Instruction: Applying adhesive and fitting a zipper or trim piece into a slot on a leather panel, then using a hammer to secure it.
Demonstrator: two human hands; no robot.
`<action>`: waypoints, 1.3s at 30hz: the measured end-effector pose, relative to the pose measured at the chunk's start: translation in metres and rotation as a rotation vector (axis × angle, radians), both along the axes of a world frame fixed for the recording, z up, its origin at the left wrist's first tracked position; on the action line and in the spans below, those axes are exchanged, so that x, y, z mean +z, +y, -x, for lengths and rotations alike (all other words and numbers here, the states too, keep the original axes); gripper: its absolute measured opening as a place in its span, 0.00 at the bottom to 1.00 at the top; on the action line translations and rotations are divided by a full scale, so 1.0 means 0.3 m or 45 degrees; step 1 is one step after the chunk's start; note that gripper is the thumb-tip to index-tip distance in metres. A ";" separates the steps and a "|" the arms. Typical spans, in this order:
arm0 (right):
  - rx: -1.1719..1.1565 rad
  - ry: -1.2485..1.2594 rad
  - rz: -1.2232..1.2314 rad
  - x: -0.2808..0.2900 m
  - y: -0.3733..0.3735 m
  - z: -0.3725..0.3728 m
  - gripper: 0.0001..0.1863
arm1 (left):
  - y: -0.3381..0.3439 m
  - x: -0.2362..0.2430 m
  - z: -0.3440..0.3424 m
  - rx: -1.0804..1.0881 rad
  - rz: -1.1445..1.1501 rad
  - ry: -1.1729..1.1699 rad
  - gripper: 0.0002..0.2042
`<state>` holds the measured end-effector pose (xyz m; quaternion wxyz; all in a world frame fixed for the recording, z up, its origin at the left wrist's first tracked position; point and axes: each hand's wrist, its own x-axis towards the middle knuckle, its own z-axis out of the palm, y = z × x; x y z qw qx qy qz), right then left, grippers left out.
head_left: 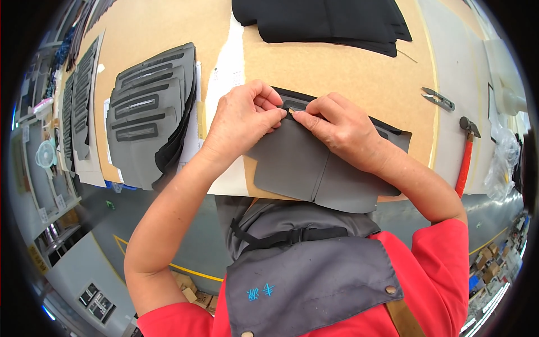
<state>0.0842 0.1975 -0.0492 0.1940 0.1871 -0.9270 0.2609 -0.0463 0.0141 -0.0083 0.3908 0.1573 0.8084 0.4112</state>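
Head view, looking down over one broad counter (337, 67), with smooth tan sheeting across the middle and greyish sheeting along the right. At the far edge, one stack of matte black sheets (320, 19), soft-looking, with uneven layered edges. In the middle, at the near edge and slightly overhanging, one flat grey panel (289, 163) with a black-trimmed upper edge, dark raised strips and one crease or seam. To the left, one fanned stack of grey pieces (126, 154) with rounded corners and long dark rounded bars; farther left, one narrower stack of similar pieces (84, 101). Cannot count the layers exactly in any of the three stacks. At the right edge, one crumpled clear plastic bag (501, 165). Two bare hands, close together over the panel's upper edge: left hand (247, 112) with curled fingers, grip impossible to tell; right hand (348, 132) with thumb and forefinger pinched on one tiny pale piece (291, 110), too small to identify. Right of the panel, one red-handled hammer (465, 168) and, just beyond, one pair of metal snips (438, 99).
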 end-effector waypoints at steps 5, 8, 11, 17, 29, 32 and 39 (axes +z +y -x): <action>0.028 0.122 -0.163 -0.006 -0.006 -0.007 0.20 | 0.008 0.023 0.007 0.013 0.044 -0.121 0.08; 0.032 0.169 -0.230 -0.008 -0.007 -0.013 0.22 | 0.021 0.042 0.011 -0.015 0.092 -0.120 0.09; 0.027 0.171 -0.261 -0.013 -0.007 -0.016 0.22 | 0.045 0.058 0.009 -0.041 0.189 -0.090 0.10; 0.034 0.206 -0.245 -0.015 -0.012 -0.014 0.23 | 0.036 0.024 0.008 -0.007 0.174 -0.015 0.11; 0.039 0.202 -0.237 -0.026 -0.013 -0.015 0.23 | 0.041 0.039 0.023 0.001 0.199 -0.133 0.10; 0.034 0.215 -0.229 -0.023 -0.013 -0.016 0.23 | 0.044 0.043 0.029 0.016 0.196 -0.185 0.10; 0.046 0.209 -0.264 -0.017 -0.014 -0.015 0.23 | 0.045 0.053 0.034 0.030 0.195 -0.199 0.10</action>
